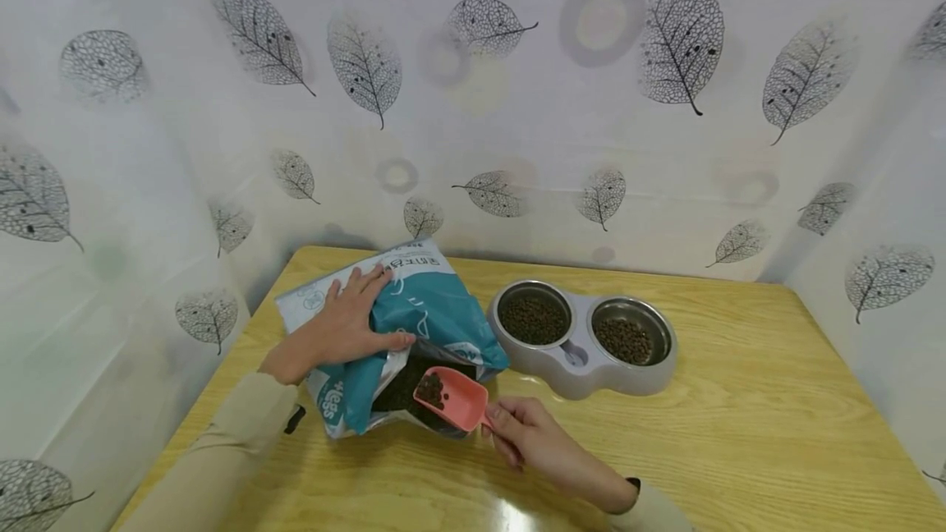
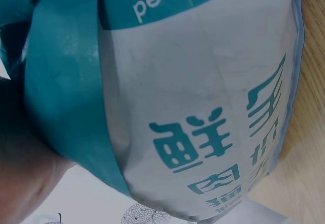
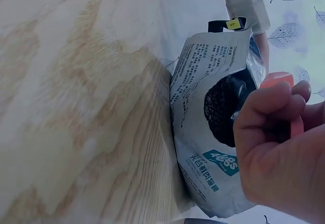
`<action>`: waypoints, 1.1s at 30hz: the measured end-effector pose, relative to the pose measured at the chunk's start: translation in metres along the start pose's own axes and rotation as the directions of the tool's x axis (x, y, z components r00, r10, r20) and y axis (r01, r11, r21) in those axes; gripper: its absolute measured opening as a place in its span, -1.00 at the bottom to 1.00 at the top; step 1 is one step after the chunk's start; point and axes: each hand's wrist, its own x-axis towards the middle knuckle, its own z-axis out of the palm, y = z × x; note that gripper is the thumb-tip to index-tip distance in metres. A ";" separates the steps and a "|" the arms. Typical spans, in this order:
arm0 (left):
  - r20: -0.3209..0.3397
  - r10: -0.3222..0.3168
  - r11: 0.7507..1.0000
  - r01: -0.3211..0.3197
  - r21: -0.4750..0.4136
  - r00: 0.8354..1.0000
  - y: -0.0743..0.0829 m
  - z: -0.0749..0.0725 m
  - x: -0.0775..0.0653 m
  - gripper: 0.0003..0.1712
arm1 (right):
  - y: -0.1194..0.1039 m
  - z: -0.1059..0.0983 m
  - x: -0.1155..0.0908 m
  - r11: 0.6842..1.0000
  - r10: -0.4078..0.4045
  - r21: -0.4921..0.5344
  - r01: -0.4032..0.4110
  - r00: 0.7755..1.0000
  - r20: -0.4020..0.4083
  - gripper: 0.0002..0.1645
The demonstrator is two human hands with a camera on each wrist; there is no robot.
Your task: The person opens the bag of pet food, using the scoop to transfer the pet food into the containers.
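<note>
A teal and white pet food bag [image 1: 443, 302] lies on its side with its mouth facing the person; dark kibble [image 1: 399, 388] shows inside. My left hand [image 1: 347, 323] rests on top of the bag, fingers spread and thumb along the upper edge of its mouth. My right hand [image 1: 535, 442] grips the handle of a pink scoop [image 1: 466, 401]. The scoop, partly filled with brown kibble, overlaps the bag's opening in the head view. In the right wrist view curled fingers [image 3: 274, 102] hold the handle, and most of the scoop is hidden behind them.
To the right of the bag stands a grey double pet bowl [image 1: 584, 376] with two metal dishes, both holding kibble. Everything is on a wooden table [image 1: 769, 401]. A leaf-patterned curtain [image 1: 547, 138] hangs behind it and at both sides.
</note>
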 end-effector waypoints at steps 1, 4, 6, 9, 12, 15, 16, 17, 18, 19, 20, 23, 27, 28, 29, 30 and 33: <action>-0.001 0.001 1.000 -0.001 -0.001 1.000 0.000 0.000 0.000 0.30 | 0.000 0.000 0.000 1.000 -0.021 0.013 0.021 1.000 0.014 -0.32; -0.001 0.000 1.000 0.000 -0.002 1.000 0.001 0.000 0.000 0.30 | 0.001 0.000 0.002 0.997 -0.070 0.036 0.069 0.997 0.044 -0.32; 0.001 -0.002 1.000 0.002 -0.004 1.000 0.001 0.000 0.001 0.30 | 0.003 0.000 0.003 0.997 -0.074 0.038 0.073 0.996 0.053 -0.32; 0.007 -0.007 1.000 0.007 -0.004 1.000 0.000 0.000 0.001 0.31 | 0.005 0.000 0.003 0.997 -0.073 0.031 0.071 0.996 0.055 -0.32; 0.010 -0.009 1.000 0.009 -0.008 1.000 0.000 0.001 0.002 0.31 | 0.003 -0.001 0.001 0.998 -0.057 0.011 0.056 0.997 0.044 -0.33; 0.010 -0.007 1.000 0.007 -0.009 1.000 -0.001 0.001 0.002 0.31 | -0.001 -0.004 -0.002 0.998 -0.050 -0.022 0.051 0.998 0.033 -0.34; 0.009 -0.007 1.000 0.007 -0.011 1.000 -0.001 0.001 0.002 0.31 | -0.003 -0.007 -0.003 0.998 -0.051 -0.035 0.052 0.998 0.029 -0.35; 0.011 -0.008 1.000 0.008 -0.010 1.000 -0.001 0.001 0.002 0.31 | -0.004 -0.009 -0.004 0.997 -0.054 -0.049 0.055 0.998 0.024 -0.36; 0.012 -0.009 1.000 0.009 -0.009 1.000 -0.002 0.001 0.002 0.31 | -0.005 -0.012 -0.005 0.996 -0.062 -0.068 0.063 0.998 0.019 -0.37; 0.011 -0.008 1.000 0.008 -0.012 1.000 -0.002 0.001 0.002 0.31 | -0.007 -0.015 -0.007 0.993 -0.067 -0.093 0.067 0.998 0.006 -0.37; 0.012 -0.008 1.000 0.008 -0.013 1.000 -0.002 0.001 0.002 0.31 | -0.009 -0.019 -0.009 0.991 -0.072 -0.114 0.070 0.997 -0.005 -0.39; 0.017 -0.011 1.000 0.011 -0.018 1.000 -0.002 0.001 0.001 0.31 | -0.014 -0.032 -0.015 0.981 -0.077 -0.182 0.064 0.995 -0.060 -0.40; 0.019 -0.007 1.000 0.007 -0.021 1.000 -0.002 0.000 0.001 0.31 | -0.020 -0.054 -0.025 0.974 -0.051 -0.226 0.018 0.988 -0.143 -0.41; 0.018 -0.005 1.000 0.006 -0.020 1.000 -0.002 0.000 0.001 0.31 | -0.022 -0.060 -0.028 0.973 -0.041 -0.229 0.002 0.985 -0.169 -0.42; 0.016 -0.004 1.000 0.005 -0.018 1.000 -0.002 0.000 0.001 0.31 | -0.023 -0.065 -0.030 0.973 -0.034 -0.232 -0.011 0.982 -0.187 -0.42; 0.015 -0.003 1.000 0.004 -0.016 1.000 -0.002 0.000 0.001 0.30 | -0.026 -0.071 -0.033 0.973 -0.022 -0.229 -0.028 0.977 -0.213 -0.43; 0.011 0.002 1.000 -0.001 -0.021 1.000 -0.002 0.001 0.001 0.30 | -0.033 -0.086 -0.043 0.972 0.008 -0.223 -0.079 0.953 -0.303 -0.48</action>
